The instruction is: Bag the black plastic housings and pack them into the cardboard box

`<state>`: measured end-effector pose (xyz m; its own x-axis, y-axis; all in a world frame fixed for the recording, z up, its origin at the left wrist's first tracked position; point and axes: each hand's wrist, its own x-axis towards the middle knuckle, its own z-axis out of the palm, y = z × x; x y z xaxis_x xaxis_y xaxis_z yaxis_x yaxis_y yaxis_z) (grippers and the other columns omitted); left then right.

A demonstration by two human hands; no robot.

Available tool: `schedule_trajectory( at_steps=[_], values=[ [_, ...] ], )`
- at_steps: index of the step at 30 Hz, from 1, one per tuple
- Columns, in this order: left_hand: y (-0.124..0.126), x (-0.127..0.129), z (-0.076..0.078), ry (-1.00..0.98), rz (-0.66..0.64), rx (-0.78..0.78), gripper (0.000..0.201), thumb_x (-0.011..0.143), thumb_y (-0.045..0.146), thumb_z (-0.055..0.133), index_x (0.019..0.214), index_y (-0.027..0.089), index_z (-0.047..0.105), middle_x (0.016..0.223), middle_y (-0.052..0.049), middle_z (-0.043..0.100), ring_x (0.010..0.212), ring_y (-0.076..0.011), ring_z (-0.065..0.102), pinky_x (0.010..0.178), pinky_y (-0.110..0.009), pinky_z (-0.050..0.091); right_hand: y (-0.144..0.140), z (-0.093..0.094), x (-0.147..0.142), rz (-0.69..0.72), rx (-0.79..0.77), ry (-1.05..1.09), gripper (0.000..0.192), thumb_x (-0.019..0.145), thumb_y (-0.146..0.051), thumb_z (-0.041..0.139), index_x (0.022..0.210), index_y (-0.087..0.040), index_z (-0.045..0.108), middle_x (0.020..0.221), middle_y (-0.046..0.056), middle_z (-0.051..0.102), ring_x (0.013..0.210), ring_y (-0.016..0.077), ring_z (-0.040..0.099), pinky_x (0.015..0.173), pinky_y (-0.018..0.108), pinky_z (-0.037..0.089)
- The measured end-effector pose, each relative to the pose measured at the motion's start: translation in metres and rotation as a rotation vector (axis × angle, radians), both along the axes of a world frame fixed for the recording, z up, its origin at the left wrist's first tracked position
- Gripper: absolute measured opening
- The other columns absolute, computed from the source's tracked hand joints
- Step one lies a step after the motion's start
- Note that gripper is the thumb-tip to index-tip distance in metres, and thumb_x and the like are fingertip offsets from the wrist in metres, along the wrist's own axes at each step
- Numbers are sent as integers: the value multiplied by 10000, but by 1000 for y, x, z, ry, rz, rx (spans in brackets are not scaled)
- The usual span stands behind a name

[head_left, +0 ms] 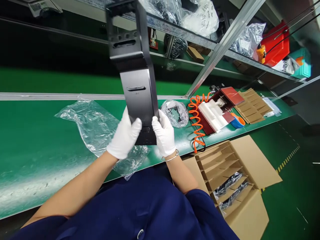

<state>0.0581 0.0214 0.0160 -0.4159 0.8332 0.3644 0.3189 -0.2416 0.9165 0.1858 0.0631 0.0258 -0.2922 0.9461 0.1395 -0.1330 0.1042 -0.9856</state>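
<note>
A long black panel (138,85) with slots and a square opening at its top is held up above the bench, tilted slightly left. My left hand (125,136), in a white glove, grips its lower left edge with the thumb on the front face. On the lower right edge, my right hand (163,133), also gloved, is closed with its thumb at the rim. Behind and below the panel, a crumpled clear plastic bag (96,125) lies on the green bench (30,143). Fingers behind the panel are hidden.
Right of my hands lie a plastic-wrapped roll (175,113), a coiled orange air hose (196,123) and a red-and-white fixture (215,111). An open divided carton (220,150) with wrapped parts stands by the bench. A metal shelf (180,31) with bags hangs overhead.
</note>
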Motion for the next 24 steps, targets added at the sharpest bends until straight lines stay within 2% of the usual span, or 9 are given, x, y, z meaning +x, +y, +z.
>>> schedule_trajectory(
  at_steps=[3, 10, 15, 17, 19, 22, 24],
  values=[
    [-2, 12, -8, 60, 31, -81, 958, 766, 708, 692, 1516, 208, 368, 1417, -179, 610, 1261, -344, 625, 1037, -483, 514, -6, -2, -6, -102, 73, -95, 636, 951, -553, 549, 1470, -189, 492, 1487, 84, 570, 1439, 215, 481, 1231, 405, 391],
    [3, 9, -15, 147, 179, -145, 761, 873, 664, 528, 1468, 195, 456, 1285, -174, 694, 1056, -351, 720, 862, -443, 553, -8, -1, -7, -106, 188, -291, 599, 1042, -462, 406, 1570, -185, 354, 1548, 91, 501, 1470, 211, 442, 1246, 452, 369],
    [4, 6, -17, 173, 211, -169, 733, 900, 649, 463, 1444, 158, 493, 1226, -188, 717, 996, -359, 728, 849, -467, 558, -1, -4, -8, -81, 201, -326, 599, 1047, -462, 393, 1572, -176, 363, 1548, 85, 501, 1493, 208, 411, 1236, 428, 391],
    [3, 4, -14, 141, 159, -157, 762, 885, 676, 496, 1429, 143, 514, 1247, -195, 710, 1057, -356, 713, 904, -474, 559, 3, -5, -5, -82, 171, -299, 609, 1039, -481, 387, 1556, -157, 382, 1553, 88, 496, 1481, 203, 431, 1229, 418, 403],
    [3, 0, -9, 63, 53, -105, 722, 894, 692, 510, 1380, 162, 575, 1302, -180, 693, 1179, -333, 669, 1019, -468, 526, 7, -4, -2, -65, 136, -219, 639, 1019, -507, 401, 1536, -131, 400, 1552, 102, 496, 1458, 204, 463, 1224, 405, 411],
    [7, -7, 0, -187, -107, 6, 697, 935, 733, 405, 1277, 186, 666, 1287, -157, 708, 1223, -302, 652, 1083, -466, 506, 12, -1, 3, -4, 90, -98, 712, 974, -561, 456, 1514, -98, 427, 1529, 125, 521, 1418, 220, 512, 1223, 398, 418],
    [15, -13, 4, -360, -136, 72, 668, 924, 730, 454, 1236, 188, 689, 1257, -147, 722, 1201, -293, 668, 1047, -452, 541, 11, -1, 6, 32, 64, -86, 736, 954, -591, 481, 1518, -120, 440, 1524, 111, 532, 1409, 227, 522, 1223, 409, 420]
  ],
)
